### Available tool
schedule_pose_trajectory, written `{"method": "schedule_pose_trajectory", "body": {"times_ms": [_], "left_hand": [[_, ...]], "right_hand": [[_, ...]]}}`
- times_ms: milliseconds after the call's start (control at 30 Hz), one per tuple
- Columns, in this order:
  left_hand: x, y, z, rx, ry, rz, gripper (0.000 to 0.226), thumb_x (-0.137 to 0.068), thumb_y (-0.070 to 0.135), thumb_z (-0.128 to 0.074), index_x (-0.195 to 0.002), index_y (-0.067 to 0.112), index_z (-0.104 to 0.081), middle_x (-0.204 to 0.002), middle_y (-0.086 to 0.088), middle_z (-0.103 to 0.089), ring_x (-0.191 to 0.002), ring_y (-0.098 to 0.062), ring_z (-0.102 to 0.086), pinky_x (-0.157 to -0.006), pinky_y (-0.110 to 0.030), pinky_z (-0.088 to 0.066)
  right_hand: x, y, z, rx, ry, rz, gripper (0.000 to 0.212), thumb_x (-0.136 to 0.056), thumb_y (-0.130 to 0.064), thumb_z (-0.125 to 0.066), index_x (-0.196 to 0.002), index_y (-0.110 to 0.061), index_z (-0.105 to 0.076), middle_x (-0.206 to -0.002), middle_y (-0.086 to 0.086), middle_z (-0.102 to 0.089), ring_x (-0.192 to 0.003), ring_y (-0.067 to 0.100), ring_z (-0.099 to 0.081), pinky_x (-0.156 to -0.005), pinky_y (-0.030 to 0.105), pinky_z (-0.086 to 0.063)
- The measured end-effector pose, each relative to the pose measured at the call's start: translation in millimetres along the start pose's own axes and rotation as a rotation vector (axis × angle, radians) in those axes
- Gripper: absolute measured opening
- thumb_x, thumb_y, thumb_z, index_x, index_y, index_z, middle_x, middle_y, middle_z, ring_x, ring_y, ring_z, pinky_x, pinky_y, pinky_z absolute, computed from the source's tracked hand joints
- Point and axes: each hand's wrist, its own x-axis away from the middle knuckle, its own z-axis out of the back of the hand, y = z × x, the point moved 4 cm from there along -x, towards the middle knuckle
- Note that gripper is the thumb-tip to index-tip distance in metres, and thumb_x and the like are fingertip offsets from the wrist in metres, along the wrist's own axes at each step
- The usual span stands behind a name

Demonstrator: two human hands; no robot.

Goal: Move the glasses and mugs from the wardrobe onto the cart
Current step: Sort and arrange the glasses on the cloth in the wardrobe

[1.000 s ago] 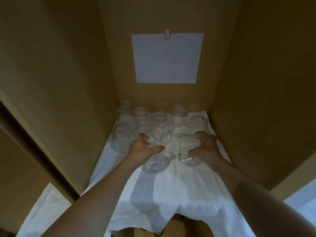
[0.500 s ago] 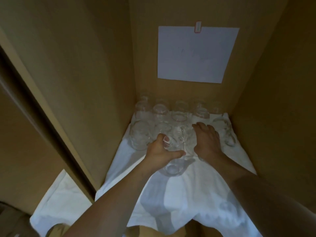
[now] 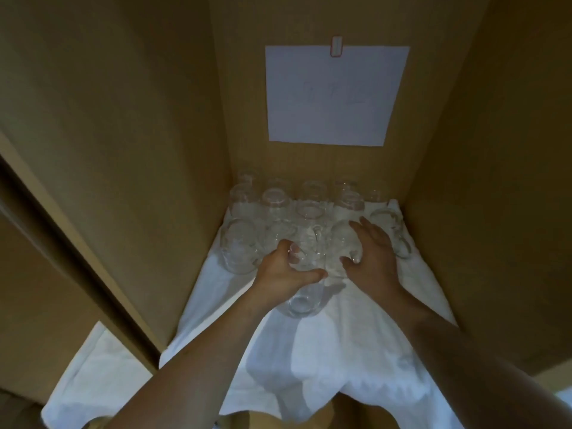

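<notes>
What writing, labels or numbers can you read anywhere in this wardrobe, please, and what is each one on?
Nothing is legible.
White sheet of paper clipped to the wardrobe's back wall: faint handwriting near its middle, too blurred to read.
Clip holding the sheet: no readable marking.
Glass mugs on the white cloth: no print visible.

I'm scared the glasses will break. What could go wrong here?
1. The left hand grips one glass tightly packed among others; lifting it could knock a neighbour over.
2. The right hand is spread over a second glass, right next to a mug; a bump could tip the mug.
3. The glasses stand on a loose, wrinkled cloth that hangs over the shelf edge; snagging it might drag them along.
</notes>
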Motion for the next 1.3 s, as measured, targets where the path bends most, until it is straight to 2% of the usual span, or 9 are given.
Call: {"method": "schedule_pose_trajectory", "body": {"times_ms": [100, 200, 333, 467, 567, 667, 800, 1033, 1300], "left_hand": [[1, 11, -1, -0.029, -0.029, -0.017, 0.083, -0.038, 0.074, -0.083, -0.103, 0.033, -0.053, -0.100, 0.011, -0.064, -0.092, -0.006, -0.063, -0.082, -0.031, -0.055], [2, 27, -1, 0.027, -0.033, -0.021, 0.079, -0.040, 0.061, -0.094, -0.102, 0.026, -0.058, -0.099, 0.006, -0.067, -0.092, -0.010, -0.065, -0.083, -0.032, -0.055], [11, 61, -12, 0.244, -0.079, 0.001, 0.070, -0.049, 0.049, -0.095, -0.100, 0.018, -0.058, -0.100, -0.001, -0.065, -0.091, -0.017, -0.065, -0.076, -0.038, -0.057], [17, 101, -28, 0.379, -0.173, -0.035, 0.063, -0.051, 0.049, -0.092, -0.097, 0.025, -0.057, -0.098, 0.003, -0.065, -0.097, -0.017, -0.071, -0.084, -0.050, -0.059], [20, 121, -41, 0.366, -0.217, -0.099, 0.059, -0.056, 0.042, -0.094, -0.102, 0.025, -0.060, -0.099, 0.004, -0.066, -0.100, -0.019, -0.070, -0.080, -0.043, -0.056], [16, 127, -47, 0.390, -0.191, -0.148, 0.066, -0.055, 0.032, -0.097, -0.110, 0.021, -0.062, -0.104, 0.006, -0.066, -0.105, -0.014, -0.066, -0.089, -0.031, -0.054], [3, 120, -39, 0.217, -0.082, -0.203, 0.074, -0.058, 0.031, -0.098, -0.119, 0.029, -0.057, -0.119, 0.010, -0.061, -0.112, -0.008, -0.058, -0.080, -0.011, -0.048], [-9, 92, -28, -0.308, 0.081, -0.314, 0.072, -0.069, 0.045, -0.090, -0.131, 0.028, -0.057, -0.135, 0.001, -0.059, -0.125, -0.021, -0.054, -0.094, -0.026, -0.041], [-6, 79, -28, -0.400, 0.085, -0.392, 0.066, -0.077, 0.043, -0.085, -0.135, 0.027, -0.056, -0.140, 0.000, -0.055, -0.132, -0.024, -0.045, -0.096, -0.023, -0.032]], "right_hand": [[32, 10, 4, -0.219, 0.235, -0.162, 0.037, -0.077, -0.008, -0.081, -0.110, -0.019, -0.069, -0.109, 0.006, -0.068, -0.105, 0.025, -0.062, -0.093, 0.041, -0.051], [54, 20, -4, -0.575, 0.065, -0.449, 0.018, -0.085, -0.011, -0.076, -0.085, -0.027, -0.069, -0.082, -0.005, -0.070, -0.081, 0.011, -0.065, -0.073, 0.022, -0.052], [67, 12, -1, -1.007, -0.189, -0.549, 0.014, -0.099, -0.026, -0.059, -0.107, -0.024, -0.071, -0.104, 0.004, -0.073, -0.089, 0.015, -0.067, -0.074, 0.027, -0.049], [71, 12, 18, -1.383, -0.257, -0.608, 0.054, -0.084, -0.056, -0.059, -0.124, -0.020, -0.068, -0.114, 0.017, -0.071, -0.107, 0.033, -0.069, -0.091, 0.049, -0.052], [76, 17, 31, -1.703, -0.280, -0.702, 0.050, -0.089, -0.045, -0.062, -0.124, -0.011, -0.068, -0.114, 0.027, -0.066, -0.116, 0.053, -0.061, -0.096, 0.062, -0.051], [70, 24, 52, -1.771, -0.121, -0.675, 0.038, -0.089, -0.027, -0.065, -0.121, -0.006, -0.066, -0.104, 0.022, -0.062, -0.101, 0.045, -0.066, -0.088, 0.061, -0.056], [60, 32, 87, -1.330, 0.052, -0.563, 0.038, -0.086, -0.015, -0.075, -0.121, -0.022, -0.063, -0.126, 0.003, -0.063, -0.102, 0.020, -0.069, -0.085, 0.044, -0.061], [31, 31, 125, -0.014, 0.123, -0.183, 0.082, -0.065, -0.032, -0.093, -0.137, -0.025, -0.054, -0.132, 0.005, -0.047, -0.120, 0.025, -0.047, -0.099, 0.037, -0.046], [5, 38, 82, 0.266, -0.133, -0.039, 0.080, -0.074, -0.012, -0.081, -0.145, -0.023, -0.046, -0.146, 0.001, -0.043, -0.130, 0.028, -0.045, -0.098, 0.035, -0.046]]}}
